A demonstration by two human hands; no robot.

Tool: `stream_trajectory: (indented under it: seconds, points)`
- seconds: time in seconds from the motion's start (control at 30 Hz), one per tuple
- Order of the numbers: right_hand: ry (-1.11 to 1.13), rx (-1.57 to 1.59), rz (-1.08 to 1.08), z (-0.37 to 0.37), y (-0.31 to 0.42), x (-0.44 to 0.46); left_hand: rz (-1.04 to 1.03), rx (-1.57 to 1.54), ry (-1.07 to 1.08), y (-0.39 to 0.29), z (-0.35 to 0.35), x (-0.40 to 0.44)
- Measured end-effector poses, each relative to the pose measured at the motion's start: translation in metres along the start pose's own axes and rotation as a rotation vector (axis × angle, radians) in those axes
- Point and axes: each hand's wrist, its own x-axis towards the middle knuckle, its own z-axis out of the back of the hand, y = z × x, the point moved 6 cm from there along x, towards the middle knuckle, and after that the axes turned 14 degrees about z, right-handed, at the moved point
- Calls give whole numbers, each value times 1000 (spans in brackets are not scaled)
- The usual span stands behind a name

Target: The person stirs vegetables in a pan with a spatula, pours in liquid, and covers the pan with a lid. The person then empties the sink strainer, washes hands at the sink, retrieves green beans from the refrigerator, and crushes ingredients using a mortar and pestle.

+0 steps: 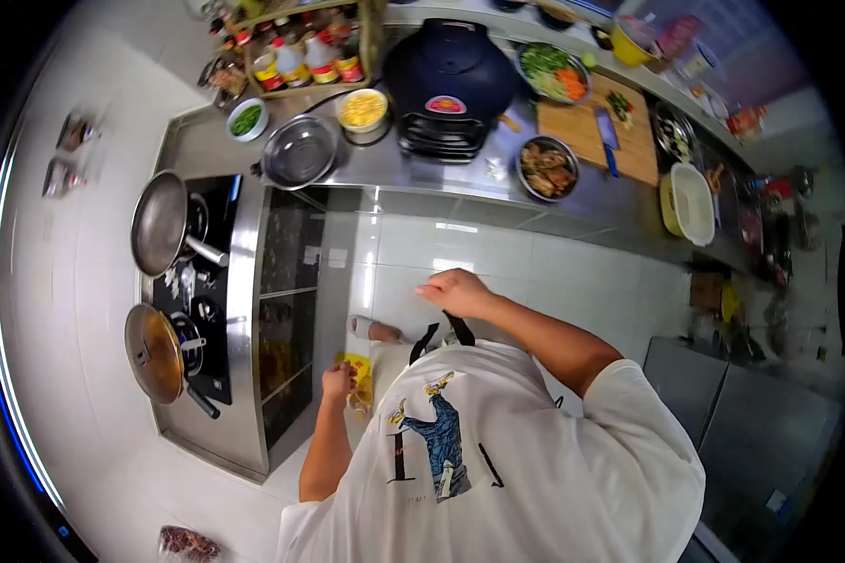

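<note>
My right hand [455,293] is in the air in front of my body, between me and the counter, its fingers curled together and nothing showing in them. Lower and to the left, my left hand [338,381] is closed beside my hip. A bottle with a yellow label and amber contents [361,405] appears right behind that hand; I cannot tell whether the fingers grip it or it stands on the floor. The closest counter items ahead are a bowl of browned meat pieces [547,170] and a black electric griddle [451,80] with its lid down.
At left, the stove holds a frying pan [160,223] and a lidded pan [154,355]. Along the counter are an empty metal bowl [299,151], cut vegetables [552,71], a knife [608,141] on a cutting board [573,141], a white basin [693,204] and sauce bottles [321,58].
</note>
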Motion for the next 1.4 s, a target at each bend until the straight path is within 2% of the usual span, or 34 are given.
stream_trajectory:
  seconds: [0.1, 0.17, 0.2, 0.27, 0.3, 0.37, 0.53, 0.67, 0.73, 0.77, 0.8, 0.87, 0.97, 1.03, 1.1, 1.13, 1.17, 1.23, 1.3, 1.33, 1.4]
  points:
    - [-125, -64, -45, 42, -46, -56, -83, 88, 32, -42, -52, -18]
    - [-171, -19, -182, 51, -90, -89, -110, 126, 53, -66, -75, -22]
    - [-178, -14, -182, 59, -96, -101, -133, 142, 89, -76, -85, -21]
    - [-265, 7, -410, 72, -116, -127, -147, 167, 120, -92, -96, -22]
    - [-265, 14, -415, 72, -121, -129, -159, 179, 137, -100, -101, -22]
    - [-426, 54, -424, 78, -127, -131, -164, 205, 153, -112, -106, -24]
    - [-467, 205, -407, 90, -130, -91, -17, 409, 152, -138, -125, -7]
    - [-444, 202, -475, 83, -174, -79, -28, 419, 193, -158, -140, 23]
    - [-413, 108, -406, 83, -183, -82, -42, 430, 243, -172, -148, 37]
    - [-350, 132, -539, 79, -193, -89, -96, 513, 296, -187, -156, 33]
    - [-341, 89, -535, 81, -196, -97, -15, 503, 229, -194, -157, 32]
    - [-348, 50, -548, 83, -211, -113, 12, 519, 258, -209, -165, 38]
    - [-404, 239, -679, 87, -234, -157, 55, 669, 250, -225, -179, 59]
    - [-642, 822, -896, 96, -249, -196, 77, 770, 246, -235, -194, 66]
    - [-830, 883, -888, 133, -264, -232, 41, 817, 254, -245, -210, 56]
    - [-966, 952, -873, 153, -277, -252, -231, 1164, 391, -253, -228, 45]
    - [-1101, 1024, -852, 172, -293, -273, -242, 1166, 376, -258, -239, 30]
    - [-1315, 1109, -770, 215, -329, -314, -168, 871, 267, -265, -259, -4]
    - [-1599, 1160, -847, 269, -330, -338, -142, 757, 291, -253, -274, 7]
    - [-1593, 1162, -839, 287, -346, -347, -111, 643, 325, -250, -292, -6]
    - [-1594, 1378, -709, 314, -370, -359, -86, 571, 257, -235, -317, -37]
